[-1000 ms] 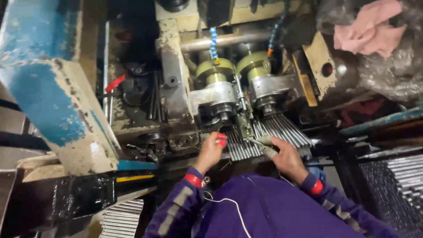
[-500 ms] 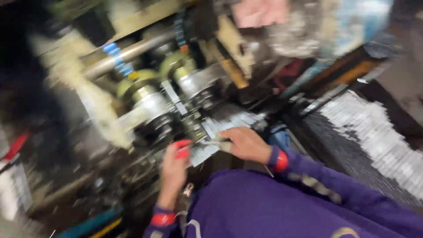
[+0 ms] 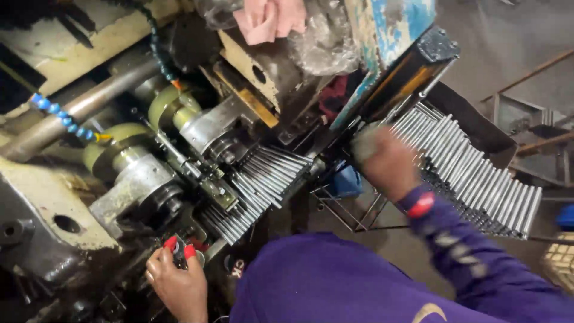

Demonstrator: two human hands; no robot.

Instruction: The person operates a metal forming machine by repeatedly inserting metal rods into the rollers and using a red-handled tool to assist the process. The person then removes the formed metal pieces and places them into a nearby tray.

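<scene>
Grimy machine (image 3: 137, 179) fills the view, pink rag (image 3: 269, 18) on top. Left hand (image 3: 176, 281) pinches a small dark part (image 3: 179, 254). Right hand (image 3: 385, 161), blurred over steel rods (image 3: 478, 173); grip unclear.

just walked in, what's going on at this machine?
A person in a purple top stands at a grimy roller machine. The left hand rests on a part at the machine's lower front. The right hand, blurred, is over a tray of metal rods. More rods lie fanned out by the rollers.
</scene>
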